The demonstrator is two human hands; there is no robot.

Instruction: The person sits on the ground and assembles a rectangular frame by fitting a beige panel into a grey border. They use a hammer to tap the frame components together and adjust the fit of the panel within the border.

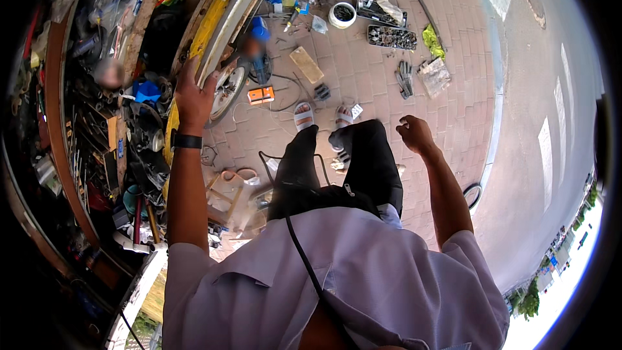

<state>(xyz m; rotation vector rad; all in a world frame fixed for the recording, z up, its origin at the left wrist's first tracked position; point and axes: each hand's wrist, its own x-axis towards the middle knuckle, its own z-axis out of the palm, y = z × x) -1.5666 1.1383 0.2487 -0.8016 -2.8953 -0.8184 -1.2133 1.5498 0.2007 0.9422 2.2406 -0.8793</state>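
My left hand [194,98], with a dark band at the wrist, grips the white-edged rail [223,34] of a shelf unit, its thumb to the right and its fingers on the far side. A yellow strip [208,23] runs along this rail. Away from every tool, my right hand [416,135] hangs over the paving with loosely curled fingers and holds nothing. Close to my left hand stands a small wheel [228,91]. An orange box [261,95] lies on the ground to the right of it.
Cluttered shelves [58,123] fill the left side. Ahead on the paving lie a tan block [306,65], a white bucket [342,15], a parts tray [392,37] and several dark tools [404,80]. A low wooden stool [223,198] stands at lower left; a kerb [495,123] borders the road.
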